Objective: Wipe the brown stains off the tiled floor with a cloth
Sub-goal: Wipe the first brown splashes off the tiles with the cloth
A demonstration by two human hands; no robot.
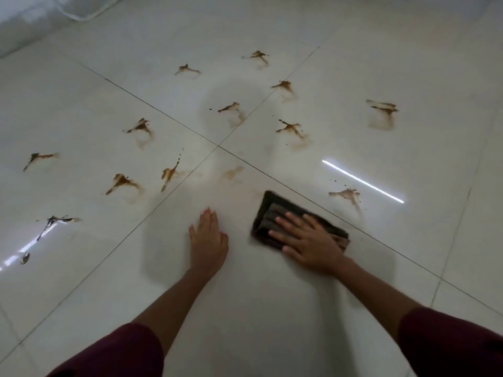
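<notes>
A dark folded cloth (275, 210) lies flat on the glossy white tiled floor (245, 295). My right hand (307, 240) presses down on it with fingers spread. My left hand (208, 240) rests flat on the bare tile to the left of the cloth, fingers together, holding nothing. Several brown stains dot the floor beyond the hands, among them a brown stain (347, 195) just right of the cloth, another stain (122, 182) at the left and a far stain (382, 108) at the upper right. A faint smeared mark (232, 172) lies ahead of the cloth.
Dark grout lines cross near the middle at the tile joint (217, 146). A white bag or cushion (87, 6) sits at the top left by a pale wall edge. Bright light reflections (362, 180) streak the tiles.
</notes>
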